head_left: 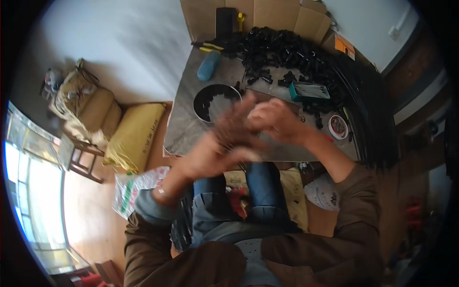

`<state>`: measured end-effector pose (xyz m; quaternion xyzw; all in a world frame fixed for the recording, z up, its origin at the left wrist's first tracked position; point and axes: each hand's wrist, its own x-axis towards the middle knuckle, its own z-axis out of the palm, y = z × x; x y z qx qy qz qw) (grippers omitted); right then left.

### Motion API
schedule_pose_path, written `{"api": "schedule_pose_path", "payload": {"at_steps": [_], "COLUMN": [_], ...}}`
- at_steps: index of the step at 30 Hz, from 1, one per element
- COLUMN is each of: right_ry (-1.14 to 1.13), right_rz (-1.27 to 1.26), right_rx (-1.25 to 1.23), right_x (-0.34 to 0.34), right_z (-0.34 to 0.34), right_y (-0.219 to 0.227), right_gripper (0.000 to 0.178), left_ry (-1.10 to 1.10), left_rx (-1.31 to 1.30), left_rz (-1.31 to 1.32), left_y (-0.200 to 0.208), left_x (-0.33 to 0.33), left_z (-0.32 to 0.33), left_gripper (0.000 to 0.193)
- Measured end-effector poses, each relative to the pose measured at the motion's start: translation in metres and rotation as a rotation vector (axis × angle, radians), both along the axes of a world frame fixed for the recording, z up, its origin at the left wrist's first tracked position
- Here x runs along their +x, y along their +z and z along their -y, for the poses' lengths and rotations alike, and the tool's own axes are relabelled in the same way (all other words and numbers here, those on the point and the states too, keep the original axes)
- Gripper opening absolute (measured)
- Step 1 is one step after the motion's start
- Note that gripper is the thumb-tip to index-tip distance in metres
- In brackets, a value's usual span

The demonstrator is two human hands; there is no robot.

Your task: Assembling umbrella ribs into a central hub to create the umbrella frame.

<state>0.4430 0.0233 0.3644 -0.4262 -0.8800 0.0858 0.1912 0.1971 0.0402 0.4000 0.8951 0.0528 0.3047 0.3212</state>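
My left hand (pixel 228 136) is raised over the near part of the grey work table (pixel 184 136), its fingers stretched out and smeared by motion. Right beside its fingertips, my right hand (pixel 277 122) has its fingers curled together. Whatever they may hold is too small or blurred to make out. Behind my left hand stands a round bowl (pixel 195 104) with a dark inside, partly covered by that hand. Beyond my right hand lies a teal tray (pixel 310 99) holding thin pale pieces. To its right sits a small round tub (pixel 331 125) with mixed small contents.
A heap of black plastic fittings (pixel 282 50) covers the back of the table. Long black strips (pixel 368 105) hang over its right side. A blue case (pixel 209 66) lies at the left. Cardboard (pixel 272 18) stands behind. A yellow sack (pixel 136 136) is on the floor.
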Motion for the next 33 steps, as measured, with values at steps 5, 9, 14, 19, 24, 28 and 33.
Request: {"api": "schedule_pose_path", "payload": {"at_steps": [5,9,14,19,24,28,33], "right_ry": [0.251,0.312,0.356,0.434,0.561,0.407,0.280], "right_rz": [-0.776,-0.625,-0.279,0.083,0.455,0.206,-0.571], "right_rx": [-1.328,-1.498,-1.737,-1.643,-1.399,-1.005,-1.344], "right_x": [-0.067,-0.054,-0.040,-0.075,-0.093,-0.081,-0.070], "right_z": [0.090,0.082,0.075,0.093,0.107,0.102,0.129], "right_y": [0.055,0.000,-0.068,-0.081,-0.093,-0.058,0.023], "right_gripper": [0.023,0.018,0.019,0.027,0.037,0.039,0.026], "left_ry": [0.427,0.489,0.323,0.301,-0.271,-0.293,-0.149], "left_rx": [-0.072,-0.711,-0.322,-0.041,-1.356,-1.533,-0.975], "left_rz": [0.461,0.100,-0.456,-0.627,-0.997,-0.891,-0.518], "left_y": [0.090,0.031,-0.024,-0.072,-0.133,-0.145,-0.093], "left_x": [-0.025,-0.062,-0.066,-0.026,-0.026,-0.025,-0.013], "left_z": [0.001,0.034,0.105,0.103,0.129,0.132,0.084], "left_gripper": [0.031,0.036,0.019,0.026,0.030,0.028,0.016]}}
